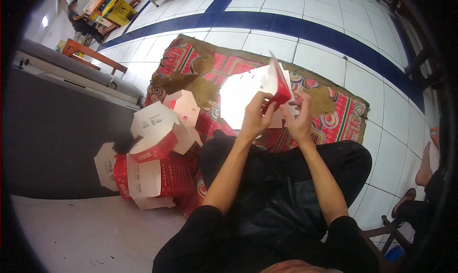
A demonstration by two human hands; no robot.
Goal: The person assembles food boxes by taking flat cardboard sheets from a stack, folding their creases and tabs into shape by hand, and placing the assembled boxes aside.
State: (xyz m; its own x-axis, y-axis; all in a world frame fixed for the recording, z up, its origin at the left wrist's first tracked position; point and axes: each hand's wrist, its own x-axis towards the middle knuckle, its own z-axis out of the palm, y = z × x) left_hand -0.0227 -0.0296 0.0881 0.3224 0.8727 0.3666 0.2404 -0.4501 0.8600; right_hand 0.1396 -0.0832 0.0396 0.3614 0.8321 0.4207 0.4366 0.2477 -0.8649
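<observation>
In front of my crossed legs, a red and white cardboard food box [282, 84] stands partly folded, with one flap tilted up. My left hand [257, 116] pinches its red side from the left. On the other side, my right hand [297, 120] has its thumb and curled fingers at the box's near right edge. Beneath and to the left lies a bright white flat carton sheet [243, 96]; glare washes out its surface. Where the fingers meet the card is partly hidden.
To my left is a pile of red and white cartons [155, 151]. A worn patterned mat [334, 113] lies under me on the tiled floor [315, 53]. A dark panel [62, 139] borders the left. Another person's foot [423, 168] is at right; a person [78, 22] is far back.
</observation>
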